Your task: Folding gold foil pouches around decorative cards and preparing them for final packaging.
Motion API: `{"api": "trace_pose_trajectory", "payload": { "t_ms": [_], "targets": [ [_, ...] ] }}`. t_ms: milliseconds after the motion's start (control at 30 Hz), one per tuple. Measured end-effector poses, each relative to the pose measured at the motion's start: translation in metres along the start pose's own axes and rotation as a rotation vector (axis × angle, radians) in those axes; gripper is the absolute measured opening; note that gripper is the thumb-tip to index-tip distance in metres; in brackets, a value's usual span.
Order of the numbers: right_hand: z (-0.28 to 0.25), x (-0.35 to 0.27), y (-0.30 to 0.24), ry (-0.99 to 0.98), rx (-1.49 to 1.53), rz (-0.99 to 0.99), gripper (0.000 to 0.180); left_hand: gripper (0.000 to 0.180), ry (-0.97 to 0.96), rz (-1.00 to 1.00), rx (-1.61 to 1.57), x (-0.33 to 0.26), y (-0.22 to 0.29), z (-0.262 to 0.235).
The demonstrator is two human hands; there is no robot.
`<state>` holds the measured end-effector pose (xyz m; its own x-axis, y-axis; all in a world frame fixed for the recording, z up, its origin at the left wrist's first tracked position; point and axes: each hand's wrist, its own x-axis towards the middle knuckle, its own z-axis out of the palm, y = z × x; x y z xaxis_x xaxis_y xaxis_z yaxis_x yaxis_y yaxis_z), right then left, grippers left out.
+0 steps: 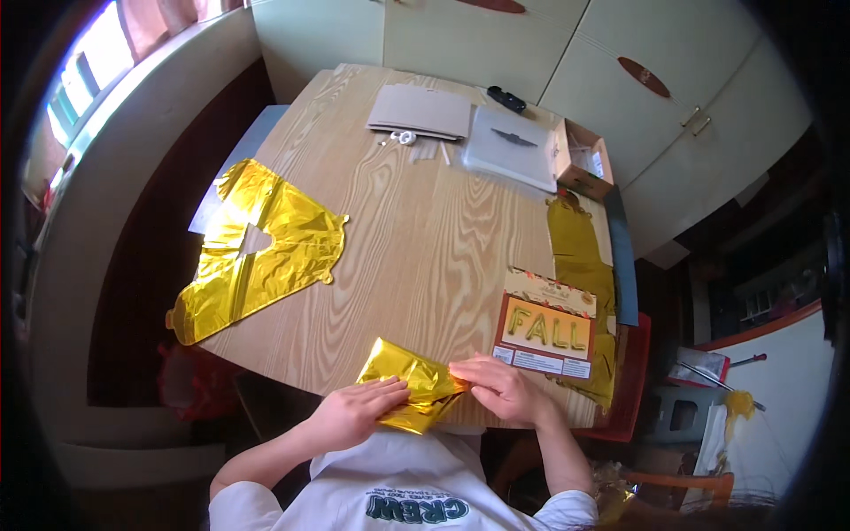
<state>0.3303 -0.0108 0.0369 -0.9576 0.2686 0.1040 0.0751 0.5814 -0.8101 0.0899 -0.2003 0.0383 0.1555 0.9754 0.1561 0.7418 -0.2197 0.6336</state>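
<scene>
Pale wood-grain table [416, 230]. Left: flat gold foil [297, 230] with central hole. Near edge: folded gold foil [405, 373]. Right: printed card [544, 329], partly over long foil strip [577, 241]. Far side: grey boards [418, 108], white rings [406, 138], clear sheets [494, 166], open wooden box [584, 183], small black object [506, 99].

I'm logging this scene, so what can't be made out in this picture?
Folded gold foil, head view: the part beneath the left hand is covered by that hand.
Right hand, head view: palm, hidden by its back.
Gold foil at the right, head view: part covered by the packet.
Wooden box, head view: contents too small to identify.
</scene>
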Motion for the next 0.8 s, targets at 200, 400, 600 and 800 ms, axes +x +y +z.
{"api": "trace_pose_trajectory", "payload": {
  "t_ms": [200,400,600,800],
  "targets": [
    [-0.037,0.019,-0.053,0.087,0.176,0.040,0.030,0.028,-0.209,-0.478,-0.984,-0.002,-0.015,-0.026],
    [-0.033,0.030,-0.044,0.058,0.598,0.388,0.022,0.033,-0.123,-0.548,-1.623,-0.004,-0.017,0.005],
    [-0.042,0.026,-0.039,-0.097,0.870,0.451,0.028,0.022,-0.098,-0.532,-1.318,-0.018,-0.030,0.022],
    [-0.063,0.037,-0.042,-0.243,0.619,0.553,0.028,0.019,-0.094,-0.399,-1.118,-0.014,-0.024,0.016]
  ]
}}
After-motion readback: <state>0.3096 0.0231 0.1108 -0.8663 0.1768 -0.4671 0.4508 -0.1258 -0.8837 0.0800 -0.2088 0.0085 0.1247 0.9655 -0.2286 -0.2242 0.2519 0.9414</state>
